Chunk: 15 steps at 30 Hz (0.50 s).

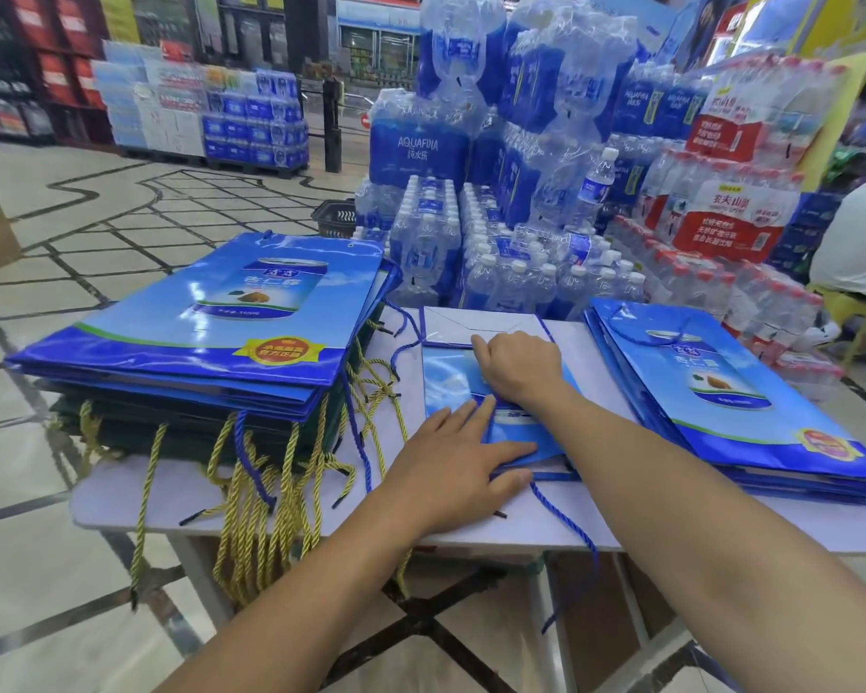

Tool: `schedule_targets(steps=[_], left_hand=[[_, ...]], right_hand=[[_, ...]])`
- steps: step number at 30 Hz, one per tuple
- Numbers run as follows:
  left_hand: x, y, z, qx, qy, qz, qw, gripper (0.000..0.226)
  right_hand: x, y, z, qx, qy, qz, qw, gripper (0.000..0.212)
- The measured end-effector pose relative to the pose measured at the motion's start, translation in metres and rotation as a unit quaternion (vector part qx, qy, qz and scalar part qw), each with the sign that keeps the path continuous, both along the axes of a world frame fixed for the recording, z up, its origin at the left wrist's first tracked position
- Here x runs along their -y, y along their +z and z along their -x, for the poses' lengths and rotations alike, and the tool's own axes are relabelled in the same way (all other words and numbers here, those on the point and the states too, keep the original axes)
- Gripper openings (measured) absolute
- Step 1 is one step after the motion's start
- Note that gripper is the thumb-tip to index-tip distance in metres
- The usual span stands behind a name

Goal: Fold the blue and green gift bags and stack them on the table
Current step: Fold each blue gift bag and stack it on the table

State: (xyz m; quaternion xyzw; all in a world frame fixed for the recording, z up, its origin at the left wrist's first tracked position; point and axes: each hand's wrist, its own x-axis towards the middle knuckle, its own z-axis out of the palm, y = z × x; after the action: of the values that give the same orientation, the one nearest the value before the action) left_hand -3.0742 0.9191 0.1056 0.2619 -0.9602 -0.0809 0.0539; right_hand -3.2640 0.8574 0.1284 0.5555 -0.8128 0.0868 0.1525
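Under both hands, on the white folding table (136, 497), lay the glossy blue paper gift bag (451, 377), part-folded. The left hand (451, 462) pressed it with flat, straight fingers. The right hand (518, 365) bore on the crease with bent fingers; we could not tell whether it pinched anything. We judged that the slick paper could slip and crease crooked, or the loose blue cord (566, 517) catch in the fold. Left of the left hand, the dark green bags (121, 432) lay mostly buried.

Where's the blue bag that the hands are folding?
In the head view, the blue bag lies flat in the middle of the table, between the left stack and the right stack, under the left hand and right hand.
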Motion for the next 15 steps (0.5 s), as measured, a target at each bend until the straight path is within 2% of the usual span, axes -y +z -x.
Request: schedule_targets(steps=[7, 11, 15], left_hand=[[0.001, -0.004, 0.001, -0.005, 0.005, -0.002, 1.0, 0.053], [0.0, -0.002, 0.0, -0.008, 0.007, -0.011, 1.0, 0.053], [0.001, 0.001, -0.003, -0.021, 0.006, -0.018, 1.0, 0.053]], right_hand=[[0.0, -0.002, 0.001, 0.013, -0.002, 0.002, 1.0, 0.065], [-0.011, 0.012, 0.001, 0.067, -0.003, -0.03, 0.997, 0.067], [-0.039, 0.027, 0.016, 0.141, 0.001, -0.035, 0.989, 0.033]])
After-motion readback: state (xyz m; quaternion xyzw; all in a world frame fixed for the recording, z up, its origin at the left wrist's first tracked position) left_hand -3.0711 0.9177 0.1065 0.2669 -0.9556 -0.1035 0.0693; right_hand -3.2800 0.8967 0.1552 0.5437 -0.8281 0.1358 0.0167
